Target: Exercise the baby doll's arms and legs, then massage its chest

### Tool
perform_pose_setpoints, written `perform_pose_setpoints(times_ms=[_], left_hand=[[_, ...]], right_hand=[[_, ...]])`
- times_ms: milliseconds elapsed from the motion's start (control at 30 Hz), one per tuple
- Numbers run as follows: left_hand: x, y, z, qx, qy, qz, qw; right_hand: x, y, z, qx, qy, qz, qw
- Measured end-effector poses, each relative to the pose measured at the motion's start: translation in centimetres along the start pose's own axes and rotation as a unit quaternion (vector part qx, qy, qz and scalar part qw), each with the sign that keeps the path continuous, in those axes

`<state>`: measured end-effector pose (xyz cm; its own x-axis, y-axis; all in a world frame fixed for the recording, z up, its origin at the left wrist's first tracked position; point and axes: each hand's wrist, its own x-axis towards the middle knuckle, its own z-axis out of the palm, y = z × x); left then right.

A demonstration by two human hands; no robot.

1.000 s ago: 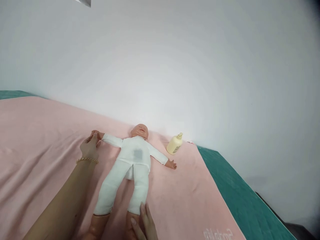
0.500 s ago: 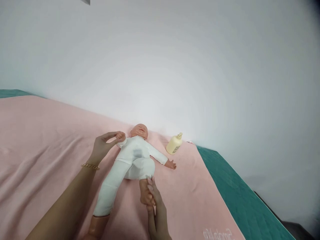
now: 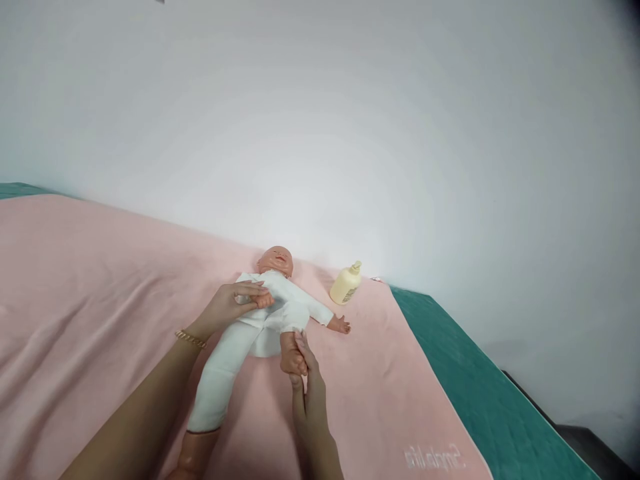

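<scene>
One doll (image 3: 270,313) in white clothes lies on its back between the two hands, head away from the person. Its one arm is folded across its chest, the other stretched out flat beyond the right hand. One leg is bent up with the knee raised, the other lies straight toward the person, with its bare foot at the lower edge of the view beside the left forearm.

The left hand (image 3: 235,308) reaches in from the lower left, palm down, with the forearm long across the view. Its fingers are closed around the doll's small hand and press it onto the chest. One gold bracelet (image 3: 190,339) sits at that wrist.

The right hand (image 3: 306,380) comes up from the bottom edge, fingers pointing away from the person. It is clamped on the foot of the bent leg, thumb and fingers on either side. The two hands are apart, one at the chest and one at the foot.

One pale yellow bottle (image 3: 345,285) lies tilted beyond the right hand, well apart from it. Under everything is one pink towel (image 3: 90,280), and to the right of the right hand a green bed (image 3: 475,387) shows.
</scene>
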<state>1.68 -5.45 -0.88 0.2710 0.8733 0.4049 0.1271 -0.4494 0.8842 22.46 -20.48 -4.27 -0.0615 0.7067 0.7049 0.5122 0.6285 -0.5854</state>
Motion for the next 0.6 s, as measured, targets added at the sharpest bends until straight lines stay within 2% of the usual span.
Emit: perform_pose_setpoints(times_ms=[100,200,333,400,500,600], left_hand=[[-0.1,0.0,-0.5,-0.039,0.091,-0.053,0.994],[0.1,-0.1,-1.3,-0.108,0.213,-0.064,0.969],[0.6,-1.3,-2.8,-0.199,0.382,-0.028,0.902],[0.7,-2.3,-3.4,-0.236,0.451,-0.055,0.859],[0.6,-3.9,-4.2,-0.284,0.505,-0.132,0.804],[0.3,-4.9,-4.5,-0.304,0.519,-0.182,0.778]], right_hand=[[-0.6,-0.9,-0.5,-0.017,0.001,0.013,1.0],[-2.3,-1.8,-1.2,-0.039,-0.006,0.027,0.999],[-5.3,-1.7,-2.2,-0.073,-0.003,0.016,0.997],[-6.6,-0.9,-2.5,-0.084,-0.016,-0.008,0.996],[-8.3,0.7,-2.4,-0.12,-0.058,-0.077,0.988],[-9.9,1.7,-1.8,-0.147,-0.071,-0.118,0.98]])
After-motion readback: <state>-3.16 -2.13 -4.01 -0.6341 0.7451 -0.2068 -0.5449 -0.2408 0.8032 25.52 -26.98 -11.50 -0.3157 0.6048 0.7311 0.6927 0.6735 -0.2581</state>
